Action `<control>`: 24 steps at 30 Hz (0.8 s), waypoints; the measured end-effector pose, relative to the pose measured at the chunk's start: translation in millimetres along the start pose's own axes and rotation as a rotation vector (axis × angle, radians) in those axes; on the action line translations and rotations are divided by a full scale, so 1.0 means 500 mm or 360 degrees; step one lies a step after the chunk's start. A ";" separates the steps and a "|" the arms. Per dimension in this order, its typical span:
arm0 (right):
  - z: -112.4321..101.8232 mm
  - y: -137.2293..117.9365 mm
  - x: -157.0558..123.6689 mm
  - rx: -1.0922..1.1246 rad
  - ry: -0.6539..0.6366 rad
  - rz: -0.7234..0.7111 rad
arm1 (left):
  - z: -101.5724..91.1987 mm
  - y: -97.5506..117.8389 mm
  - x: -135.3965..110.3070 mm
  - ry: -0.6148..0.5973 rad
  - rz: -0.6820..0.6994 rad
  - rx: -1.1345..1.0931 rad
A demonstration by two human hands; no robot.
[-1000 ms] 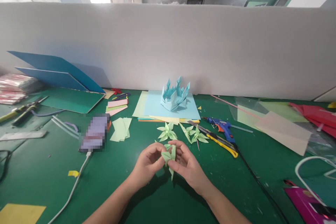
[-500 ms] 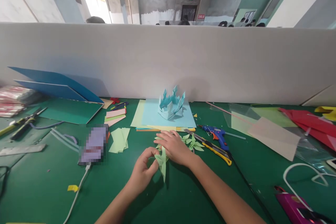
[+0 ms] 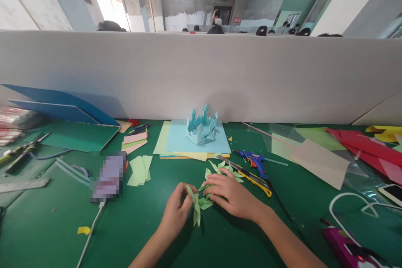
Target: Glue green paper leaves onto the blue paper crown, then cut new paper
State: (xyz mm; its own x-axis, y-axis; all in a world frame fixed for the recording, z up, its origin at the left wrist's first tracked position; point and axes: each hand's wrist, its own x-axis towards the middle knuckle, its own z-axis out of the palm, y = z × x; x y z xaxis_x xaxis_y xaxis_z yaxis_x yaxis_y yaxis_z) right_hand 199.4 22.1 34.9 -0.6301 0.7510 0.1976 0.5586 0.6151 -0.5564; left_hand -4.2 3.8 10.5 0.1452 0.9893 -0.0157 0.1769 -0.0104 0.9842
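My left hand (image 3: 176,209) is closed, with thumb and forefinger pinching a folded light green paper piece (image 3: 197,213) that hangs point-down over the table. To its right, my right hand (image 3: 234,194) is open, palm down, its fingers stretched leftward over more folded green paper pieces (image 3: 206,204). Whether those fingertips press on the pieces I cannot tell, as the hand partly covers them. Behind the hands stands a pale blue folded-paper crown-like ring (image 3: 201,132) with pointed tips, set on a stack of coloured paper sheets (image 3: 176,142).
Right of the hands lie a yellow utility knife (image 3: 256,183) and a blue glue gun (image 3: 256,161) with its cord. Leftward are green paper strips (image 3: 140,171), a blurred phone (image 3: 108,176) on a white cable, and pliers (image 3: 23,155). A white partition (image 3: 201,75) closes the back.
My right hand has slid to the right, away from the left hand, uncovering more green pieces. The left hand still pinches its piece. A standing person now shows far behind the partition.
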 end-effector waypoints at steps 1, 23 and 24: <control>-0.007 0.002 -0.008 0.0006 0.0068 0.0024 | 0.013 -0.001 -0.002 -0.0028 0.0018 0.0007; -0.039 0.128 0.256 0.0443 0.0463 0.0915 | 0.052 0.021 0.020 0.0136 0.0039 -0.0263; -0.038 0.126 0.261 0.0464 0.0474 0.0907 | 0.046 0.020 0.026 0.0160 -0.0070 -0.0406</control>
State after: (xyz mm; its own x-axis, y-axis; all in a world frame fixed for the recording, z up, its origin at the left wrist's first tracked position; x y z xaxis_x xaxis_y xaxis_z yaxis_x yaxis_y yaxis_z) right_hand 162.5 163.3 40.8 -0.0848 0.9964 0.0003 0.5641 0.0483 -0.8243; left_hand 21.9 13.4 15.9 0.0435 0.9976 -0.0543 -0.0717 0.0574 0.9958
